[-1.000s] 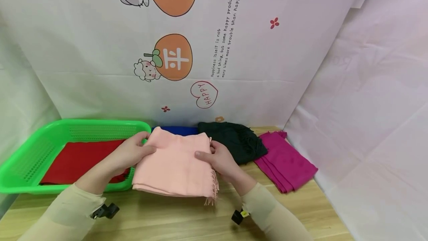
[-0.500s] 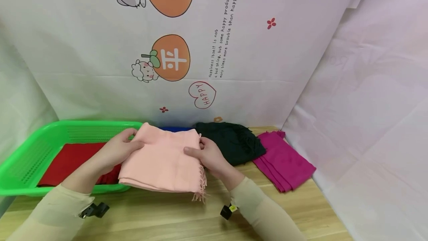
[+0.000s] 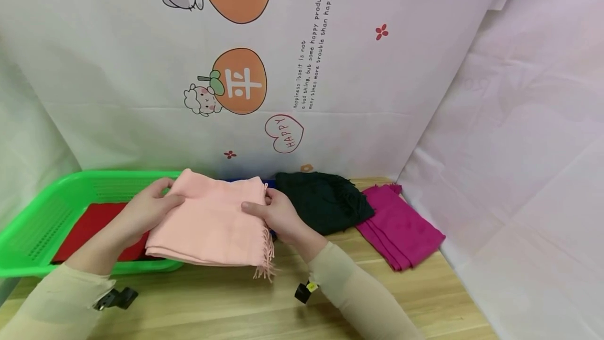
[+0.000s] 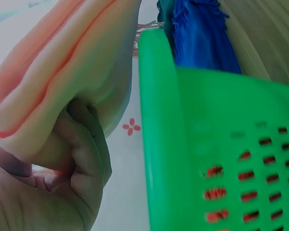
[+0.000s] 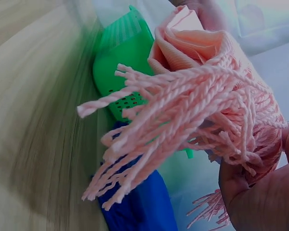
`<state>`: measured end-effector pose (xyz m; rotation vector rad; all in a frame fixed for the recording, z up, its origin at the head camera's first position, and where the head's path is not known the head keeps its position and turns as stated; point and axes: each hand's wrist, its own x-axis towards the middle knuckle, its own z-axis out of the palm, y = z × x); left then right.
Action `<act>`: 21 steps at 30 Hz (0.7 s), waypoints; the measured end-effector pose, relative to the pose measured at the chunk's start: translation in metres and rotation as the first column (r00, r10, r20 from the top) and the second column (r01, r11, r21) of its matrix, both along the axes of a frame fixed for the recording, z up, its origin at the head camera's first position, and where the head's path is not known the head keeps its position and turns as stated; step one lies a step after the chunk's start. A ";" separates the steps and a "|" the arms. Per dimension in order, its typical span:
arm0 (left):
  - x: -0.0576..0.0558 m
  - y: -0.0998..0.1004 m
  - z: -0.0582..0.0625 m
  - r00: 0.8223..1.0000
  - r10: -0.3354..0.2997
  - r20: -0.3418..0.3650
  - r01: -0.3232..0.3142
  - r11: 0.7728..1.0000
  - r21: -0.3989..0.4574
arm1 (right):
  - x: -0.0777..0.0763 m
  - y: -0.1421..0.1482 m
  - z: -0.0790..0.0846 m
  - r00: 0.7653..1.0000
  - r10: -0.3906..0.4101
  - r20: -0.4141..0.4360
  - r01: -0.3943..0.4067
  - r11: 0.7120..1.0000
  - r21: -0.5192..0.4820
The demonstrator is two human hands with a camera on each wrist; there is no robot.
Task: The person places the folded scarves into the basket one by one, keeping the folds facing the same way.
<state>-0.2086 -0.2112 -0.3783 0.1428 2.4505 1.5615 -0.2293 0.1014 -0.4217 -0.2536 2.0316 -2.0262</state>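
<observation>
A folded pink scarf [image 3: 207, 222] with twisted fringe hangs raised in front of the green basket's [image 3: 28, 230] right end, covering part of its rim. My left hand [image 3: 143, 211] pinches the scarf's left edge, thumb on top and fingers beneath, as the left wrist view shows with the hand [image 4: 72, 168] under the folds. At the right edge my right hand [image 3: 278, 214] grips it, thumb on top, beside the fringe [image 5: 173, 115]. Inside the basket lies a folded red cloth [image 3: 94, 224], partly hidden by my left arm.
Behind the scarf a blue cloth [image 4: 202, 38] lies mostly hidden. A dark green fringed scarf [image 3: 321, 201] and a magenta scarf [image 3: 401, 227] lie on the wooden table [image 3: 226, 303] to the right. A printed white sheet [image 3: 349, 77] stands behind.
Both hands have moved left with the pink scarf, from beside the basket to over its right end. More of the basket's right rim and the red cloth is now covered.
</observation>
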 end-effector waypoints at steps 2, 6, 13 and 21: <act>0.000 -0.005 -0.001 1.000 0.007 -0.006 -0.007 1.000 -0.012 | -0.001 -0.005 0.000 1.000 -0.003 -0.002 0.003 1.000 -0.007; 0.001 -0.015 -0.003 1.000 0.022 -0.012 -0.022 0.999 -0.035 | -0.002 -0.016 0.000 1.000 -0.004 -0.006 0.005 1.000 0.008; 0.003 -0.028 -0.004 0.998 0.040 -0.040 -0.043 0.996 -0.083 | -0.003 -0.030 0.003 1.000 0.007 0.001 -0.007 1.000 0.024; 0.003 -0.042 -0.005 0.997 0.065 -0.052 -0.071 0.990 -0.122 | -0.006 -0.044 0.005 1.000 0.009 0.010 -0.010 1.000 0.023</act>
